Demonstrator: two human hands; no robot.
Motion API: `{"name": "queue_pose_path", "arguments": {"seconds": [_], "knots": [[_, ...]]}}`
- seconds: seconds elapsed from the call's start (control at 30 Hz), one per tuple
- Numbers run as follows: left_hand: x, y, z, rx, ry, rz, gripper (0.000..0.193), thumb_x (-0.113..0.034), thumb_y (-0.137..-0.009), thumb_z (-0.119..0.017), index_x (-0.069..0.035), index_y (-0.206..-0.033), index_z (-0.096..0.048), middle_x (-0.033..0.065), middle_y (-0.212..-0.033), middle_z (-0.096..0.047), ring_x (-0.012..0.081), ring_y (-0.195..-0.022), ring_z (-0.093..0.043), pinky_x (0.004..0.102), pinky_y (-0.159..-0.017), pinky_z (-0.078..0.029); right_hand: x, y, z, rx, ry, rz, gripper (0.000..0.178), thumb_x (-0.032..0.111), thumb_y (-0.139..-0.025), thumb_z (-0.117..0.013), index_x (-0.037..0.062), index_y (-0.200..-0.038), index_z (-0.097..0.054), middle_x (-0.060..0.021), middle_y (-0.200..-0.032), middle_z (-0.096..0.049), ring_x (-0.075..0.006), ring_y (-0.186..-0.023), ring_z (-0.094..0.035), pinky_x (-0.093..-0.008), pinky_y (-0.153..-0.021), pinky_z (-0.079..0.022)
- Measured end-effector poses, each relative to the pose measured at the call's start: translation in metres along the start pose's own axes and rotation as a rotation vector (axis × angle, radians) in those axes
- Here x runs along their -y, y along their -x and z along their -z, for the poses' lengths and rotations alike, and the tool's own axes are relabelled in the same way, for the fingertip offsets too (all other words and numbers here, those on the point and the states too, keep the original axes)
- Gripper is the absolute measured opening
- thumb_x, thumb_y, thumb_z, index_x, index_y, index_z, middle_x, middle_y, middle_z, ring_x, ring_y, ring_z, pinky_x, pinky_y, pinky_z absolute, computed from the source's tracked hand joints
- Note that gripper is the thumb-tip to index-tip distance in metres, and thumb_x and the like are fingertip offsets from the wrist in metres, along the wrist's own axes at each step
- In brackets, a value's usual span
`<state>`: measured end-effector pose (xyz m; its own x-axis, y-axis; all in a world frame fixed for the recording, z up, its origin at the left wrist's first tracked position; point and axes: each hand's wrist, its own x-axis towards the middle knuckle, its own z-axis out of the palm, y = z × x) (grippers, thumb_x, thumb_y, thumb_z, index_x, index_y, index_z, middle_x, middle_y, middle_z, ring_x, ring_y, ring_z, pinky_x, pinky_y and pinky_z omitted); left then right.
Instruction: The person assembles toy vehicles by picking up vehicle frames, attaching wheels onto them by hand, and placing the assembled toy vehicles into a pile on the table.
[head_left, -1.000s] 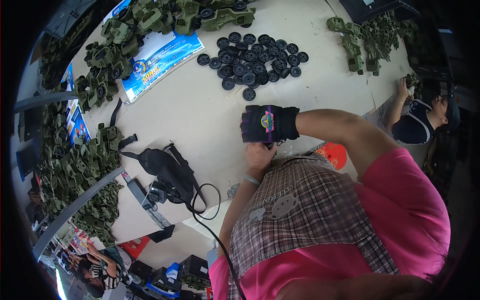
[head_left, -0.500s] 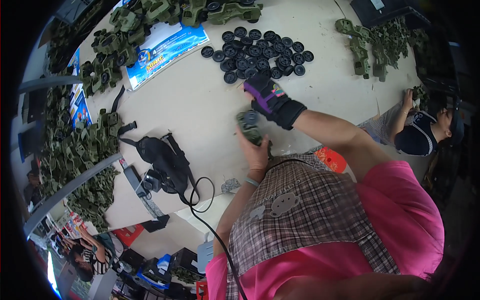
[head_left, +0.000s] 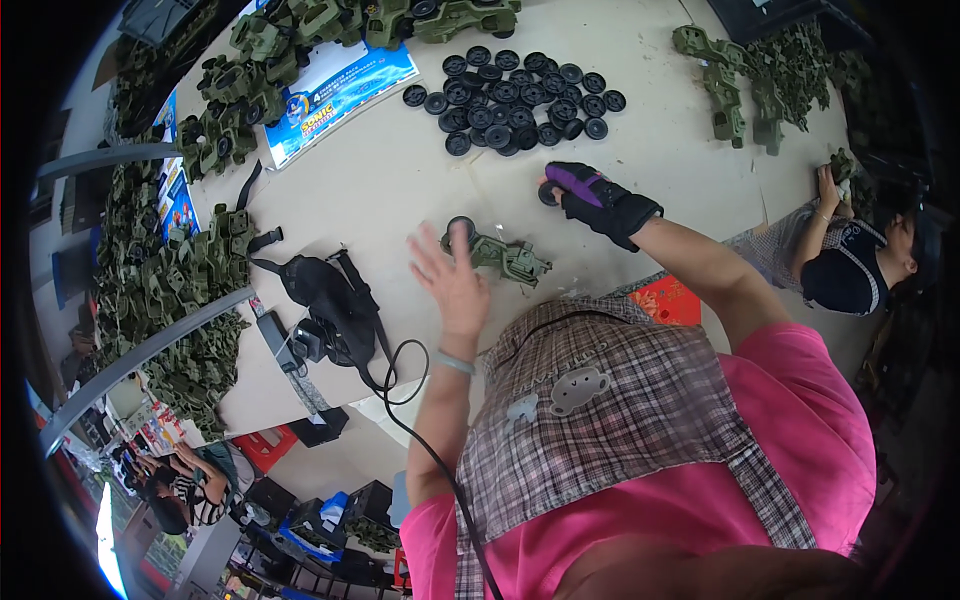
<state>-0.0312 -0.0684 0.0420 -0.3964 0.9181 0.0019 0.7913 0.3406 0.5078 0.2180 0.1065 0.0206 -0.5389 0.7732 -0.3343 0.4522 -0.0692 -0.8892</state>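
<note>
A green toy vehicle body point(head_left: 515, 260) lies on the table in front of me, with a black wheel point(head_left: 461, 228) at its left end. My left hand point(head_left: 452, 285) is open just beside that end, fingers spread and slightly blurred; whether a fingertip touches the wheel I cannot tell. My right hand point(head_left: 592, 197) wears a black and purple fingerless glove. Its fingers are closed on another black wheel point(head_left: 547, 194), partly covered by them, to the right of the vehicle. Farther back lies a heap of loose black wheels point(head_left: 510, 100).
Green toy vehicles point(head_left: 200, 270) are piled along the left and far edges, some over blue printed sheets point(head_left: 345, 100). A black bag point(head_left: 325, 305) with straps and a cable lies left of my arm. More green parts point(head_left: 725, 95) sit far right; a co-worker point(head_left: 850, 255) is at the right.
My left hand has let go of the vehicle, which now lies on the table, and moved left with fingers spread. My right hand has shifted right and shows a wheel in its fingers.
</note>
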Motion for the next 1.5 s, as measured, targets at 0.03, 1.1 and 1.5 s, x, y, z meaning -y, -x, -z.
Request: {"name": "queue_pose_path", "arguments": {"seconds": [0.03,1.1,1.5], "knots": [[0.001,-0.014,0.003,0.104,-0.182,-0.274,0.105,-0.005,-0.069,-0.083,-0.015,-0.163,-0.039,0.0246,-0.165,-0.030,0.0480,-0.156,-0.025,0.0678,-0.126,-0.019,-0.001,0.002,0.006,-0.004,0.000,0.000,0.026,0.009,-0.085,-0.067,0.0058,-0.110,-0.066,-0.0209,-0.108,-0.067,-0.0440,-0.104,-0.065,-0.0492,-0.090,-0.055],[-0.004,0.030,-0.072,0.122,-0.358,-0.389,0.021,-0.022,-0.085,-0.066,-0.013,-0.104,-0.066,0.0080,-0.106,-0.067,0.0273,-0.109,-0.059,0.0526,-0.099,-0.042,0.044,0.015,-0.002,0.450,0.510,0.704,0.054,0.025,-0.088,-0.075,0.0040,-0.136,-0.062,-0.0231,-0.122,-0.066,-0.0418,-0.115,-0.063,-0.0494,-0.099,-0.052],[0.001,0.030,-0.071,0.219,-0.280,-0.442,0.050,-0.032,-0.077,-0.077,-0.006,-0.118,-0.068,0.0082,-0.115,-0.063,0.0269,-0.114,-0.057,0.0514,-0.103,-0.039,0.037,-0.006,-0.079,0.148,0.526,0.334,0.027,0.023,-0.081,-0.074,0.0067,-0.100,-0.064,-0.0219,-0.099,-0.068,-0.0446,-0.100,-0.065,-0.0526,-0.084,-0.052]]}}
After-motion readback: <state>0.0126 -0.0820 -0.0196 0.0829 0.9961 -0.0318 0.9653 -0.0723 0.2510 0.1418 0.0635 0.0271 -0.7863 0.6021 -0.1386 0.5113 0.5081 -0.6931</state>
